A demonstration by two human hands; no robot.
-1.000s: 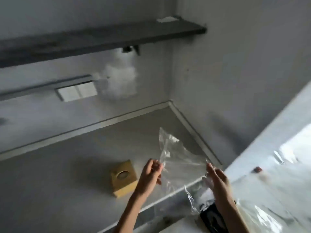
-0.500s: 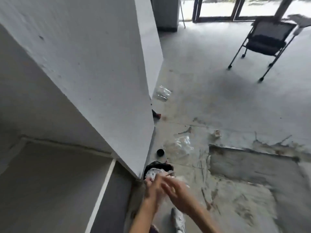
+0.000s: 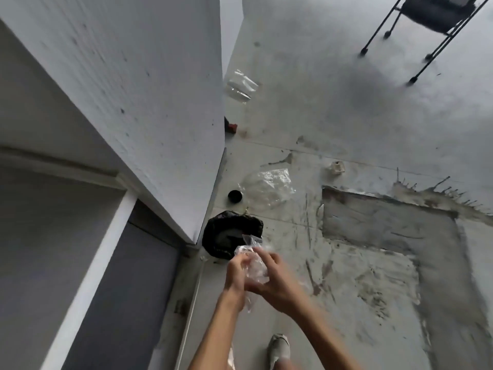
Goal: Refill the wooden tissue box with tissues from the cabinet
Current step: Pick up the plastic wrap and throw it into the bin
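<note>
I see both hands pressed together on a crumpled clear wrapper point(image 3: 253, 265) — left hand point(image 3: 236, 276) and right hand point(image 3: 277, 283) clenched around it — just this side of the black bin point(image 3: 213, 236). The tissue box isn't visible.

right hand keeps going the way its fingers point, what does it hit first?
Probably the black-lined bin. The right hand, with the left hand, is bunching the clear plastic wrapper, fingers aimed up-left toward it. Depth is unclear.
</note>
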